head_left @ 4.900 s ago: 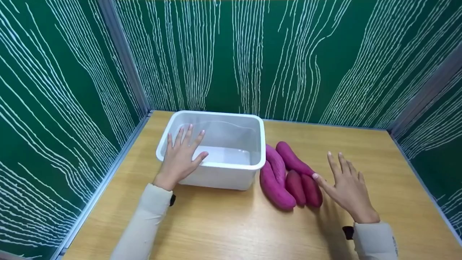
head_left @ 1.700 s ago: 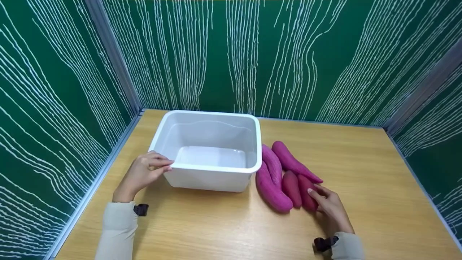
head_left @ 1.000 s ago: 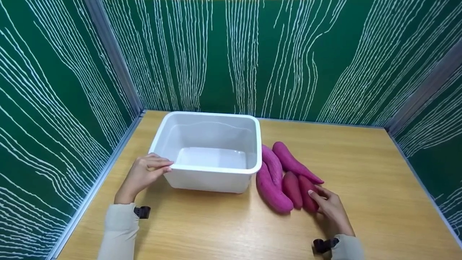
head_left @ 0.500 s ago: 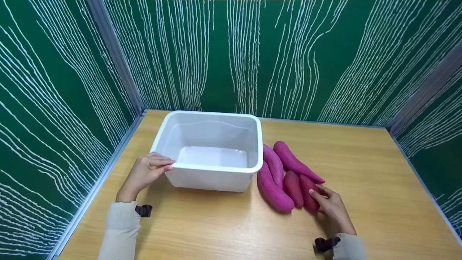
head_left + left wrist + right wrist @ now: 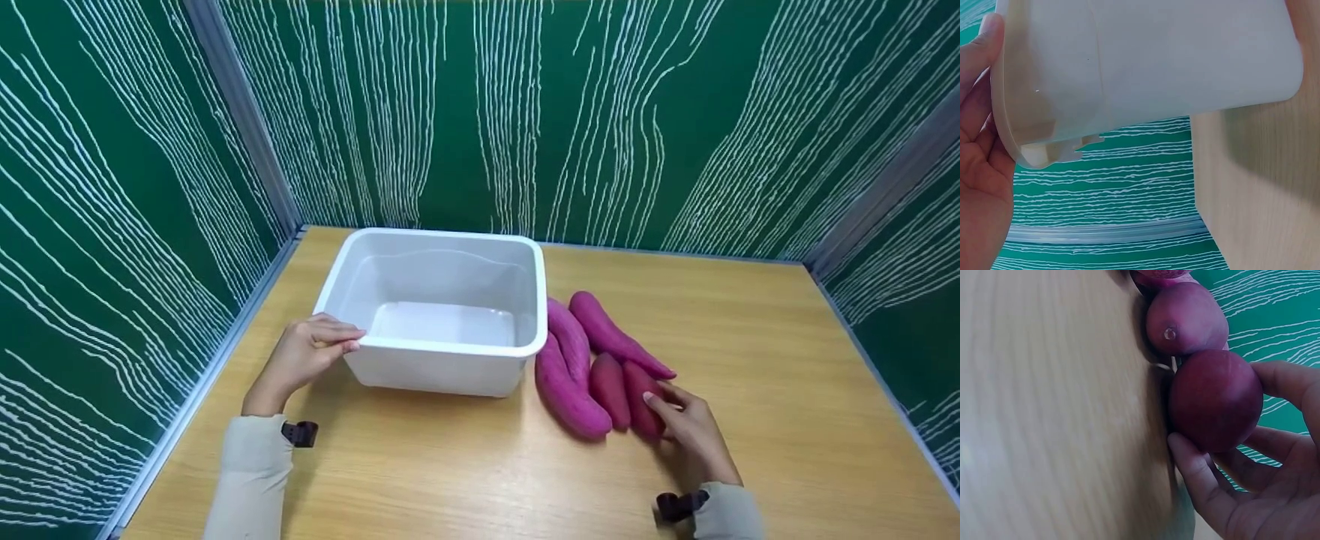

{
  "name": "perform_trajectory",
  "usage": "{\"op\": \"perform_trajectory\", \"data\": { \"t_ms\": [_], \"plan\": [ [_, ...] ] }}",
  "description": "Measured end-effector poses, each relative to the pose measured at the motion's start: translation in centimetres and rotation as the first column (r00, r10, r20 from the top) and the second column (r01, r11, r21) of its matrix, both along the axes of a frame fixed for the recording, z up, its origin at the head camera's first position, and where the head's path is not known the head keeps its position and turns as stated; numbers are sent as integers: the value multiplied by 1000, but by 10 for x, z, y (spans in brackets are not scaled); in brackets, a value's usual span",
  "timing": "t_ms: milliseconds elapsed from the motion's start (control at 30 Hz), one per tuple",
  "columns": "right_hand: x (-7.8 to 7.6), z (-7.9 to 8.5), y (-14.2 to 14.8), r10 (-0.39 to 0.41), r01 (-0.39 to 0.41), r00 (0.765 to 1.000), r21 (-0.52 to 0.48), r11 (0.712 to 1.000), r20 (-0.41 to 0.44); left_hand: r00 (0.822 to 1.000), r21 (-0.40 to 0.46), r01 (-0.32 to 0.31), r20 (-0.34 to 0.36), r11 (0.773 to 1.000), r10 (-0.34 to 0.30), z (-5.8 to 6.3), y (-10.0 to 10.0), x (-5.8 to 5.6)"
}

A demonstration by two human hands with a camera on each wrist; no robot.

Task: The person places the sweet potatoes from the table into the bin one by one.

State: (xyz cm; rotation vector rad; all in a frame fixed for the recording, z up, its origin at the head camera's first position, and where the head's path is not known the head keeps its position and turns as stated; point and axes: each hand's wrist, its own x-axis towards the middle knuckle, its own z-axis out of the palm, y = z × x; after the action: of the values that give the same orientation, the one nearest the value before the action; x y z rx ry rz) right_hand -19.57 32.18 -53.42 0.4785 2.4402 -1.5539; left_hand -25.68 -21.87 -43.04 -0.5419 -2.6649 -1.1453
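A white plastic bin [image 5: 442,371] stands on the table, its inside bare. My left hand [image 5: 301,358] pinches its rim at the near left corner; the left wrist view shows the thumb and fingers on either side of that rim [image 5: 998,112]. To the right of the bin lie several sweet potatoes in a cluster. My right hand [image 5: 694,429] grips the rightmost dark red sweet potato [image 5: 639,397], thumb on top and fingers round its far side. Another dark red sweet potato [image 5: 609,390] touches it. Longer magenta sweet potatoes [image 5: 566,394] lie beside and behind them.
The wooden table [image 5: 450,465] is enclosed by green walls [image 5: 457,112] with white wavy lines at the back and sides. Grey metal posts [image 5: 247,120] mark the corners. A dark wrist device [image 5: 679,507] sits at the right sleeve's cuff.
Both hands were spread and held nothing at first. The left then came down onto the bin's rim, and the right took hold of the dark red sweet potato. Since then both have stayed nearly still.
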Motion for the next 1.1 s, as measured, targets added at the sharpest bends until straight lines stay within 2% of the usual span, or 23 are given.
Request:
{"op": "perform_trajectory", "data": {
  "t_ms": [367, 600, 733, 967, 1100],
  "plan": [
    [-1, 11, 1, 21, -18, 998, 55, 998, -61, 1000, 3, -9, -12, 1000, 9, 1, 0, 1],
    [-3, 20, 0, 21, -18, 997, 47, 999, -71, 1000, 7, -11, 20, 1000, 11, 0, 0, 0],
    [-7, 25, -2, 25, -22, 995, 39, 999, -93, 1000, 18, -10, 23, 1000, 9, 1, 0, -1],
    [-14, 38, -4, 49, -35, 988, 96, 995, -147, 1000, 16, -6, 10, 1000, 5, 0, 0, 0],
    [-18, 43, -5, 57, -43, 987, 95, 995, -151, 1000, 27, -2, -7, 1000, 2, 0, 0, 1]
  ]
}}
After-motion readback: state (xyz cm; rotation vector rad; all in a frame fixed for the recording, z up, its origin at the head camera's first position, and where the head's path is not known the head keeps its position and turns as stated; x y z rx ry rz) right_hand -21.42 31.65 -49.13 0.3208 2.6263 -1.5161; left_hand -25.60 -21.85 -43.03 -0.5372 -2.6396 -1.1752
